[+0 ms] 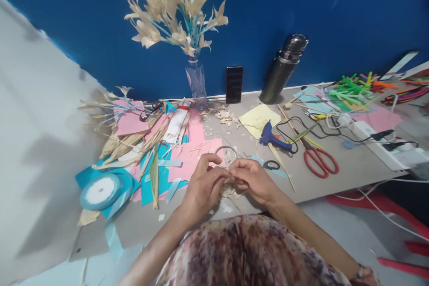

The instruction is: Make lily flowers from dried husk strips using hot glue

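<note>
My left hand (205,184) and my right hand (254,179) meet at the table's front edge, fingertips pinched together. What lies between them is small and mostly hidden by the fingers. Pale, straw-like strands (231,186) show just beneath the fingertips. A thin ring (227,147) curves out above the hands; whether they hold it or it lies on the table, I cannot tell. Pink paper (181,167) lies beside my left hand. Close to my right hand are a small black ring (271,165) and a blue glue gun (273,137).
Red-handled scissors (321,161) and a power strip (378,145) with cables lie right. At the back stand a plastic bottle (196,81) of husk flowers (177,9), a phone (233,85) and a thermos (283,69). A ribbon roll (100,191) and dried husks (124,138) lie left.
</note>
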`<control>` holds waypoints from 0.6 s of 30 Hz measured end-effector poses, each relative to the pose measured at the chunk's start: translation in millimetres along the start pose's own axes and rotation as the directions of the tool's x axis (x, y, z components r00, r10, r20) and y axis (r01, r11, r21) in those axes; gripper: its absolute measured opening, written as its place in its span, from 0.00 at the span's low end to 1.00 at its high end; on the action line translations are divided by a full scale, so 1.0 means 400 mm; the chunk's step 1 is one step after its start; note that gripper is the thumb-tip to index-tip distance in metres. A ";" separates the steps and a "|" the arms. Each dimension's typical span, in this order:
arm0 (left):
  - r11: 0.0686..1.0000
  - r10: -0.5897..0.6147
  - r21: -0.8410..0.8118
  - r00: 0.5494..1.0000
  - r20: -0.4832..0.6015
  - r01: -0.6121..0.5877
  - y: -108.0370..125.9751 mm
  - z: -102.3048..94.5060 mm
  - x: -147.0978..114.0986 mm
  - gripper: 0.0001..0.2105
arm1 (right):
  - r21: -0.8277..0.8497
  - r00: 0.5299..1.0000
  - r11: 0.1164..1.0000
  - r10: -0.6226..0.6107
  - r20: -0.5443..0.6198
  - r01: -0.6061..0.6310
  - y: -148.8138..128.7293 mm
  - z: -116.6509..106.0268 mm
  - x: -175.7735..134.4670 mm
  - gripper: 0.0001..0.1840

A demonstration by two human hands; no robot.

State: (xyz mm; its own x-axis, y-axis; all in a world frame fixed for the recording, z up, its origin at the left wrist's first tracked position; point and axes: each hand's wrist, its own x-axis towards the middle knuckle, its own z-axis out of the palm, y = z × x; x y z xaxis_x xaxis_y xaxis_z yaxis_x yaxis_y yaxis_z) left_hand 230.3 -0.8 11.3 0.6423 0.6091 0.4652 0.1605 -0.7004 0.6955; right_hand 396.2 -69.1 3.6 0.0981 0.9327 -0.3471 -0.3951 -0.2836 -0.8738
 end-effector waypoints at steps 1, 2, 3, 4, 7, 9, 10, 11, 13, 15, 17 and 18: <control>1.000 -0.014 -0.004 1.000 -0.023 0.014 0.001 0.003 0.002 0.09 | -0.131 0.996 0.989 -0.078 -0.045 0.071 -0.001 0.002 -0.003 0.11; 0.999 -0.030 -0.015 0.998 -0.046 0.030 0.002 0.006 0.003 0.09 | -0.276 0.983 0.950 -0.172 -0.068 0.147 -0.003 0.004 -0.007 0.09; 0.998 -0.054 -0.026 0.996 -0.066 0.052 0.003 0.010 0.004 0.09 | -0.415 0.961 0.883 -0.269 -0.063 0.220 -0.005 0.005 -0.011 0.08; 0.996 -0.080 -0.034 0.993 -0.084 0.077 0.003 0.014 0.004 0.09 | -0.529 0.934 0.800 -0.355 -0.037 0.283 -0.008 0.006 -0.015 0.08; 0.988 -0.153 -0.033 0.980 -0.127 0.150 0.002 0.022 0.004 0.09 | -0.703 0.867 0.593 -0.494 0.068 0.393 -0.014 0.008 -0.023 0.08; 0.991 -0.132 -0.017 0.982 -0.134 0.131 -0.001 0.021 0.003 0.08 | -0.753 0.846 0.511 -0.522 0.113 0.416 -0.017 0.007 -0.024 0.08; 0.995 -0.098 -0.007 0.986 -0.135 0.098 -0.003 0.019 0.003 0.08 | -0.769 0.844 0.487 -0.522 0.125 0.415 -0.018 0.007 -0.023 0.08; 0.998 -0.059 0.001 0.989 -0.133 0.060 -0.004 0.016 0.003 0.08 | -0.780 0.847 0.475 -0.515 0.129 0.407 -0.019 0.007 -0.023 0.08; 1.000 0.002 -0.005 0.993 -0.116 -0.002 -0.007 0.010 0.005 0.09 | -0.783 0.871 0.494 -0.476 0.121 0.378 -0.020 0.007 -0.022 0.08; 0.999 -0.015 -0.032 0.994 -0.106 0.012 -0.007 0.006 0.009 0.07 | -0.749 0.905 0.572 -0.416 0.085 0.333 -0.020 0.009 -0.021 0.07; 0.994 -0.104 -0.054 0.987 -0.124 0.098 -0.001 0.007 0.011 0.05 | -0.694 0.925 0.660 -0.379 0.022 0.287 -0.017 0.013 -0.020 0.05; 0.987 -0.156 -0.064 0.977 -0.145 0.148 0.003 0.009 0.012 0.04 | -0.670 0.926 0.690 -0.378 -0.012 0.274 -0.014 0.015 -0.020 0.05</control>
State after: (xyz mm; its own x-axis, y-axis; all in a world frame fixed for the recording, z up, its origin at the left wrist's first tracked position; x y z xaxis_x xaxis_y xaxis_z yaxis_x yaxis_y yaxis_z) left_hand 236.4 -0.3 12.4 0.4941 0.7584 0.4251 0.2058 -0.5771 0.7903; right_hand 392.1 -73.6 13.4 0.2508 0.9680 0.0052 0.3657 -0.0897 -0.9264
